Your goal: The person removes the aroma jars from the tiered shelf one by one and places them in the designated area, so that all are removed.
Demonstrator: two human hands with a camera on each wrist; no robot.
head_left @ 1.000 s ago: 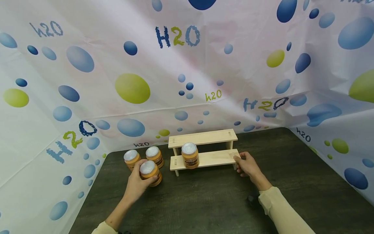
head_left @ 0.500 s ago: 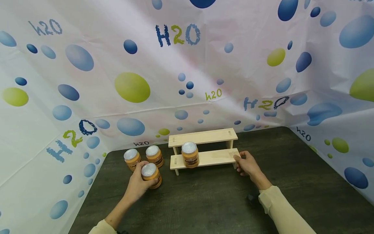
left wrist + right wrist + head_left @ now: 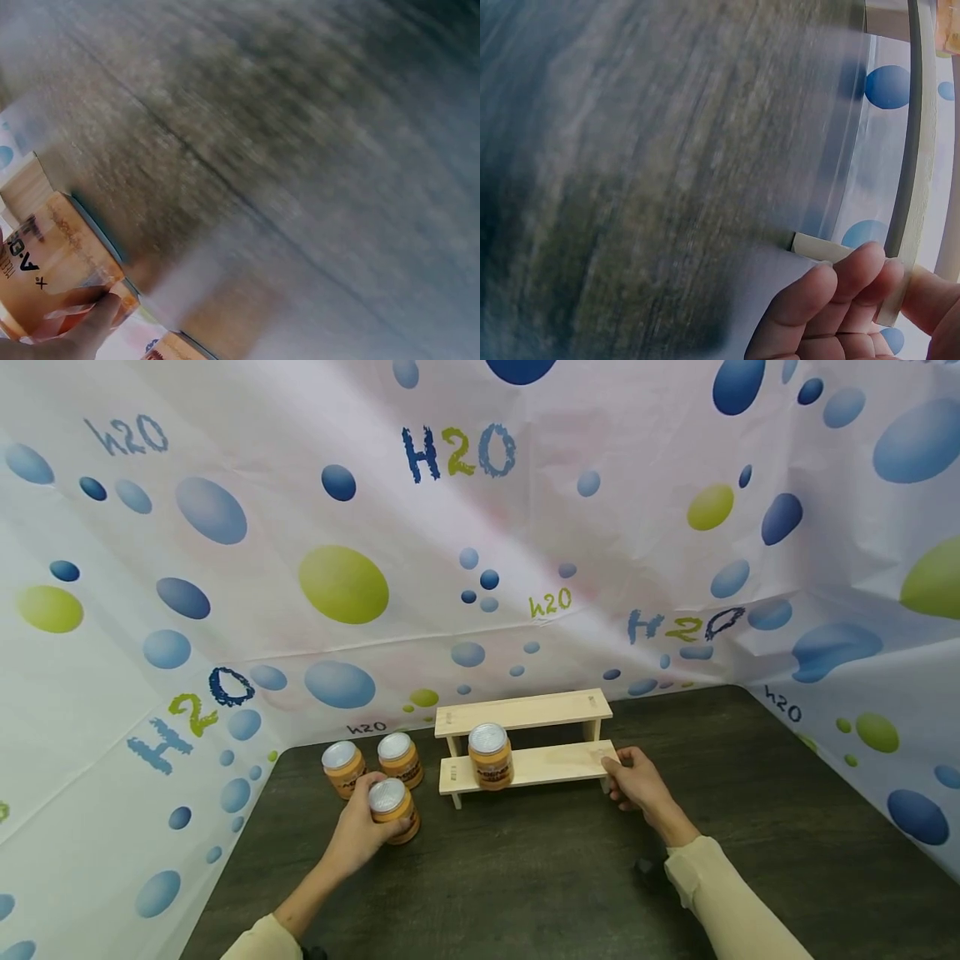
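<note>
Jar [image 3: 392,808] on dark wooden table [image 3: 540,877]

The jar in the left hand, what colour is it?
Orange, with a silver lid; the jar shows best in the head view.

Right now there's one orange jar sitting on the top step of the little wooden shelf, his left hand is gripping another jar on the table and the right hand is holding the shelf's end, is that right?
Not quite: the jar on the shelf stands on the lower step of the wooden shelf, not the top one, as the head view shows. The left hand does grip another jar on the table, and the right hand holds the shelf's end.
</note>
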